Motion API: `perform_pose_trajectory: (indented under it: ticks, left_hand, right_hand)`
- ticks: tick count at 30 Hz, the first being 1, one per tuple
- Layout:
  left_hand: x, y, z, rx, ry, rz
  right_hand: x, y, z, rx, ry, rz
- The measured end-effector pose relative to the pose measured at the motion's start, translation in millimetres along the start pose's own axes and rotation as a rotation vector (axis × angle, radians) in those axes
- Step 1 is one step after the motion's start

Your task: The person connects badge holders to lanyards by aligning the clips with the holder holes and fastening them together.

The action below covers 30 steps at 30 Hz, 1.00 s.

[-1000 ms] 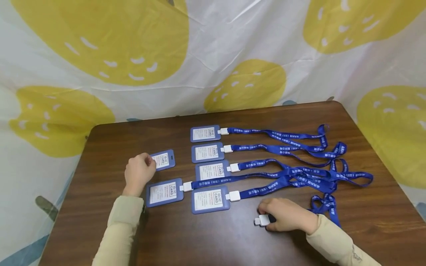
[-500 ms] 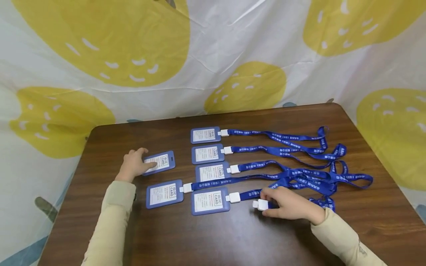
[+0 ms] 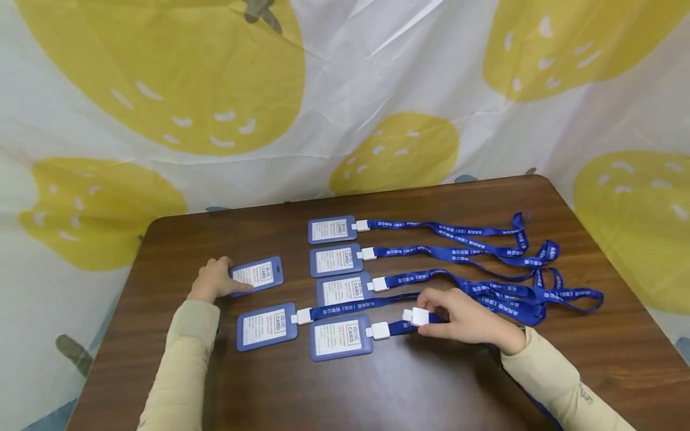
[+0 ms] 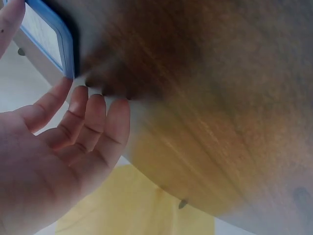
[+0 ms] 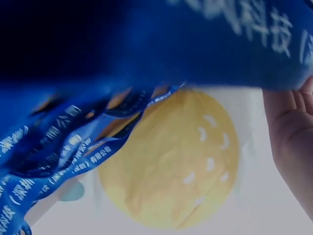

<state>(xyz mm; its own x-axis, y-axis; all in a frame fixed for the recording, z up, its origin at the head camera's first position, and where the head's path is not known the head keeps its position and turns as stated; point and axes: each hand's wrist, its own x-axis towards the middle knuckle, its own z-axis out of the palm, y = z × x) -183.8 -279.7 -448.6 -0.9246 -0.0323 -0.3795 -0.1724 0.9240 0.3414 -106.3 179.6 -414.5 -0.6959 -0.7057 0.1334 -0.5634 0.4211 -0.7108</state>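
Note:
In the head view, a blue badge holder (image 3: 257, 273) with a white card and no strap lies at the table's left. My left hand (image 3: 212, 279) holds its left end, thumb at the near edge and index finger at the far edge. The left wrist view shows the index fingertip against the holder's corner (image 4: 67, 54), other fingers loosely bent. My right hand (image 3: 458, 314) pinches a blue lanyard just behind its white clip (image 3: 418, 316), which points left above another strap. That lanyard's blue band (image 5: 146, 44) fills the top of the right wrist view, and its tail passes beneath the forearm.
Several badge holders with lanyards attached lie in rows, including a top one (image 3: 331, 230) and a near one (image 3: 341, 339). Another holder (image 3: 266, 327) sits just in front of my left hand. Their straps (image 3: 501, 296) tangle at the right. A patterned curtain (image 3: 345, 90) hangs behind the table.
My right hand has moved up and left with the lanyard, drawing its strap along. My left hand has shifted to the bare holder's left end, its fingers spreading and then taking the edges.

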Motion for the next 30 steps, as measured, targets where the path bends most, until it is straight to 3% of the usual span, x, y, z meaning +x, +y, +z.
perform_pose_trajectory:
  ticks: [11, 19, 24, 30]
  left_hand:
    - [8.1, 1.3, -0.4, -0.072, -0.051, -0.043]
    - [8.2, 2.2, 0.1, -0.215, -0.044, -0.030]
    - [10.0, -0.3, -0.3, -0.384, -0.061, 0.017]
    - [10.4, 1.5, -2.4, -0.637, -0.065, 0.051]
  right_hand:
    - [13.0, -5, -13, 0.091, 0.056, 0.152]
    - [17.6, -4, -14, 0.332, 0.127, 0.296]
    - [24.9, 1, -14, 0.490, 0.182, 0.318]
    - [36.0, 8, -13, 0.566, 0.243, 0.395]
